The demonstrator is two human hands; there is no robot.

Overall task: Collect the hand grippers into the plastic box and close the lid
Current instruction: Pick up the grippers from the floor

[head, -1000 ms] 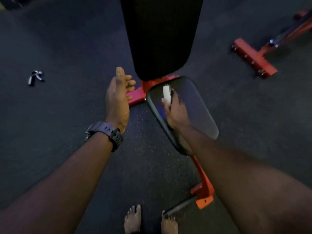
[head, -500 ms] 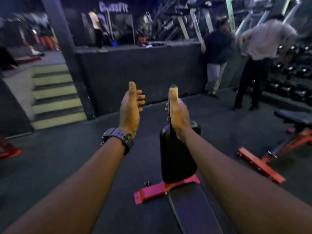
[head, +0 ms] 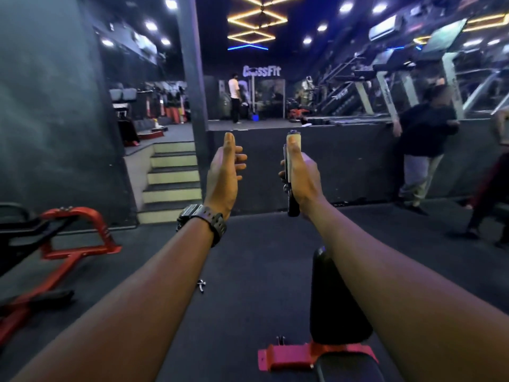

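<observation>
Dark gym floor (head: pixel 248 257), red-framed bench (head: pixel 338 304) low in front of the person. Both arms out, hands apart. Right hand (head: pixel 301 179) clamped round a hand gripper (head: pixel 292 172), held upright; left hand (head: pixel 224 175) empty, fingers loose, black watch (head: pixel 203 217) on wrist. Two more hand grippers on the floor: one (head: pixel 202 285) under the left forearm, another (head: pixel 280 339) just beside the bench base.

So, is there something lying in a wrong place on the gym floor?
Yes. A small hand gripper lies loose on the dark floor, just beyond the left forearm, not in any box. Another gripper is held in the right hand; the left hand is empty.
</observation>
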